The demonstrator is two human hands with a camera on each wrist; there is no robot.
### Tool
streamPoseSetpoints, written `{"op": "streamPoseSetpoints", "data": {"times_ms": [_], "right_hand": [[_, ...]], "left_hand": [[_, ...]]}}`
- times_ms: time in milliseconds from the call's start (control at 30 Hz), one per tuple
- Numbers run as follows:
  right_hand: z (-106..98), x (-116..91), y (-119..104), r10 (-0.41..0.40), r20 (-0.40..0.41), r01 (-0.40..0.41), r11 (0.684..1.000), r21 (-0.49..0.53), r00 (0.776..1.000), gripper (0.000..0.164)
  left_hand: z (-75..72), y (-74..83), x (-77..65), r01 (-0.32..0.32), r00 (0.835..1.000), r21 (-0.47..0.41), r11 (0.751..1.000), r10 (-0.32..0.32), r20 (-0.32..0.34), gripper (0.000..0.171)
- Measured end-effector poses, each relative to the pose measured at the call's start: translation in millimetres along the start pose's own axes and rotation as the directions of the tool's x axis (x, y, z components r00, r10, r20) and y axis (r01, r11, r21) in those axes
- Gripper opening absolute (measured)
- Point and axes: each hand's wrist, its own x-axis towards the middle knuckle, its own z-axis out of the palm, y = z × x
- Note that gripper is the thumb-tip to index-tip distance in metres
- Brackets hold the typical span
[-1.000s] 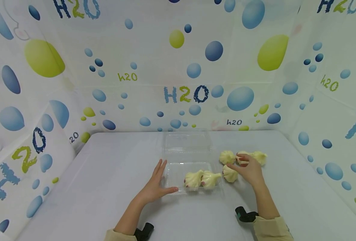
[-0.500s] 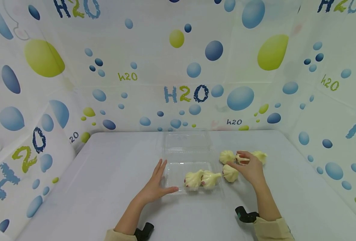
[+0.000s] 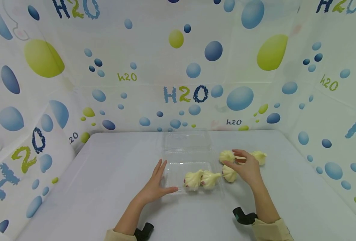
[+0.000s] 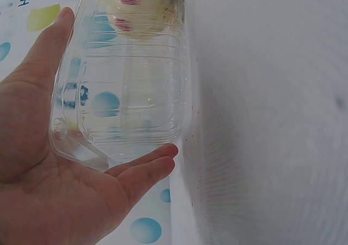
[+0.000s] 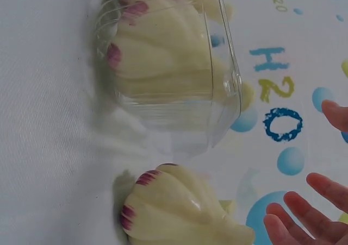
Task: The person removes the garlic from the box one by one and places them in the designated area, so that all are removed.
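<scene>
A clear plastic clamshell box (image 3: 174, 171) stands with its lid (image 3: 187, 142) folded back. Two garlic bulbs (image 3: 193, 180) lie in its front right part. My left hand (image 3: 155, 190) rests against the box's left end, thumb along the front and fingers straight along the side. To the right of the box, my right hand (image 3: 249, 170) hovers over several more garlic bulbs, fingers loosely bent and apart. One bulb (image 3: 229, 174) is below its thumb and another (image 3: 227, 156) by the fingertips. The right wrist view shows spread fingers (image 5: 304, 218) with nothing between them.
A garlic bulb (image 3: 259, 157) lies right of the right hand; another is mostly hidden behind the fingers. The white table (image 3: 105, 180) ends at a printed backdrop (image 3: 154, 50). Black wrist devices (image 3: 244, 216) are worn on both arms.
My right hand has shifted a little to the left, toward the back left garlic bulb. The left hand, the box and the bulbs keep their places.
</scene>
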Motion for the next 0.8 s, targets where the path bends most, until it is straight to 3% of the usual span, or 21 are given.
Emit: {"op": "streamPoseSetpoints", "data": {"times_ms": [800], "right_hand": [[20.6,-12.6,-22.4,-0.043,0.069,0.038,0.996,0.076,0.997,0.06]], "left_hand": [[-1.0,4.2,-1.4,-0.004,1.0,-0.008,1.0,0.004,0.009,0.103]]}}
